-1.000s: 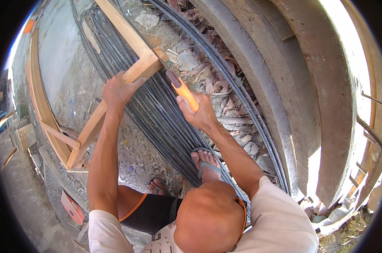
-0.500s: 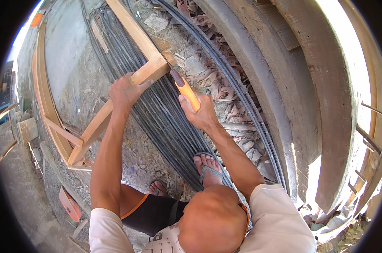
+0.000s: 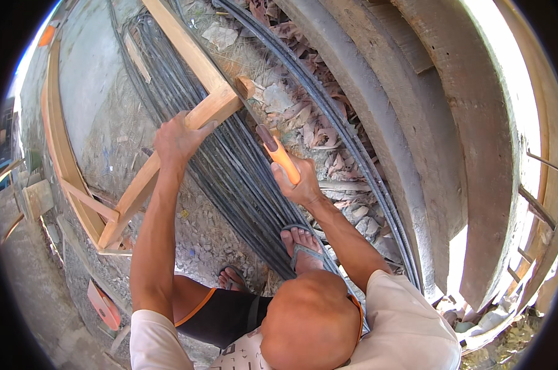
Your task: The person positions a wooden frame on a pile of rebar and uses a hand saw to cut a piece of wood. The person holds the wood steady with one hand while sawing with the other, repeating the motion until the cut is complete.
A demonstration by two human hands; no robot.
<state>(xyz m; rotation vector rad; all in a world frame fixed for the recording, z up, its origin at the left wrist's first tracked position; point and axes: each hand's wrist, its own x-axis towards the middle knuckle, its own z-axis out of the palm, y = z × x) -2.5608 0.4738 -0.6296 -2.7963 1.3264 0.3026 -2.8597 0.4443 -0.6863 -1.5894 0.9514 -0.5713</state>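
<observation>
My left hand (image 3: 176, 140) is wrapped round a crossbar of the pale wooden frame (image 3: 216, 105), near the corner where a long timber meets it. My right hand (image 3: 301, 180) grips the orange handle of a handsaw (image 3: 284, 161). The saw's thin dark blade runs along the sawn end of that corner, pointing away from me. A short wood end (image 3: 246, 86) sits just right of the blade; whether it is still joined cannot be made out.
Under the frame lies a long bundle of dark steel bars (image 3: 239, 179), with my sandalled foot (image 3: 302, 246) on it. More bars (image 3: 353, 139) curve past on the right, beside rubble and dry leaves. Thick boards (image 3: 408, 123) stand at right. An orange-red object (image 3: 104, 306) lies lower left.
My right hand has drawn the saw back toward me and slightly right. The wood end right of the blade shows more. My left hand keeps its grip on the crossbar.
</observation>
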